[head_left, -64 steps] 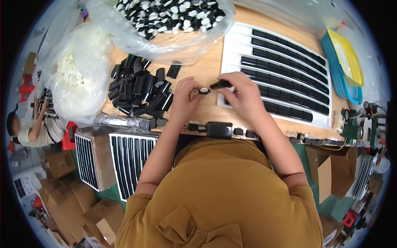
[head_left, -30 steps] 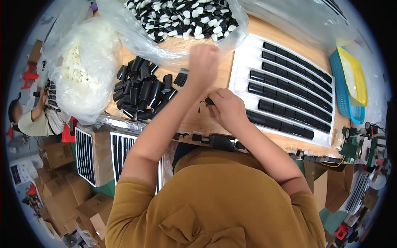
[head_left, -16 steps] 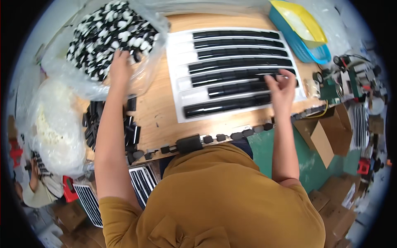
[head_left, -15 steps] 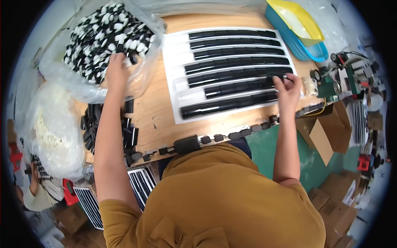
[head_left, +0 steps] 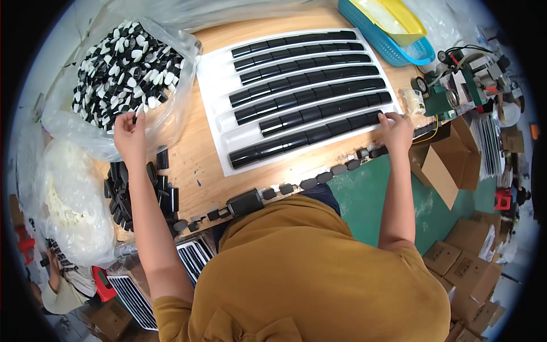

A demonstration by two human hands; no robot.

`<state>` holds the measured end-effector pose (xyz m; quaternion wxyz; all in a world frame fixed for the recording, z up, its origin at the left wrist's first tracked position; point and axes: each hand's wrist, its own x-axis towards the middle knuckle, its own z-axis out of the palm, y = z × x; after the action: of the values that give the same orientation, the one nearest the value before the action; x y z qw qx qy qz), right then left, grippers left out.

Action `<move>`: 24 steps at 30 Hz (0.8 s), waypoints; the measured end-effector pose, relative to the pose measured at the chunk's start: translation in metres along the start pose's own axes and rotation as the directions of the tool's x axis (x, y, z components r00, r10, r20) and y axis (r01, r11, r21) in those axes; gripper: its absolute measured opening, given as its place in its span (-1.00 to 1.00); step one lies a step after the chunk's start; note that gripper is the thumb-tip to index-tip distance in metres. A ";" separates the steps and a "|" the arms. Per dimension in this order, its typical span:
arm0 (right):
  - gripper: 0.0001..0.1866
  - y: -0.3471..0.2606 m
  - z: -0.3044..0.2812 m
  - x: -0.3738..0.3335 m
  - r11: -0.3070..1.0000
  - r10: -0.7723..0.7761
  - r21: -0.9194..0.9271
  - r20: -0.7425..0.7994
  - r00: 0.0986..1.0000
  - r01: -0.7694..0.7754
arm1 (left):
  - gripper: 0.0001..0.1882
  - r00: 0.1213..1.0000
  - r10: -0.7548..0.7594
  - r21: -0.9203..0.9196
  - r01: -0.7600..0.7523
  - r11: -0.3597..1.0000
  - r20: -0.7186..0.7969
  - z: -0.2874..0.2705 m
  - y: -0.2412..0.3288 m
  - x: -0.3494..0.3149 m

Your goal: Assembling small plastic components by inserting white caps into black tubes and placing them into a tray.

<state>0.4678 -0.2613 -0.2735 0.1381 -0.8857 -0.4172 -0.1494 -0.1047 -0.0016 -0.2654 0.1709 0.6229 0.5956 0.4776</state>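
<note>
Presently, I observe the nearest black row [head_left: 307,137] on the white tray [head_left: 213,108] running lengthwise leftward from the closer right hand [head_left: 397,130], its narrowed fingers at the row's end, the left hand [head_left: 130,134] pinching beside black-and-white pieces [head_left: 122,71], both grips unconfirmable.

The bench [head_left: 199,149] shows a smooth, faintly shiny wood top. Glossy black plastic tiles [head_left: 307,137] line a smooth white plastic tray [head_left: 232,137]. Toward the bench's far left corner, smooth plastic-looking caps [head_left: 122,74] lie in a clear, crinkled plastic bag [head_left: 181,111]; near its far right corner stands a perforated plastic basket [head_left: 380,47]. The shirt [head_left: 319,268] is matt cloth.
</note>
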 end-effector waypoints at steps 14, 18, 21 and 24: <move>-0.58 0.004 0.051 0.038 0.987 0.089 -0.122 -0.152 0.984 -0.108 | -0.76 0.944 -0.204 -0.302 0.279 0.912 0.258 0.013 0.040 -0.175; -0.62 0.008 0.057 0.044 0.980 0.192 -0.020 -0.157 0.969 -0.198 | -0.77 0.966 0.026 -0.087 -0.003 0.996 0.259 0.010 0.053 -0.172; -0.53 0.002 0.048 0.055 0.942 0.335 -0.007 -0.078 0.939 -0.337 | -0.76 0.959 0.082 0.004 -0.086 0.996 0.272 0.008 0.055 -0.175; -0.51 0.005 0.049 0.059 0.949 0.287 0.138 -0.020 0.958 -0.282 | -0.76 0.962 0.108 0.034 -0.120 0.992 0.249 0.000 0.051 -0.177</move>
<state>0.5145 -0.2050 -0.2968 0.2255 -0.9222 -0.2915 -0.1172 -0.0458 -0.1737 -0.2943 0.2006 0.7147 0.5441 0.3910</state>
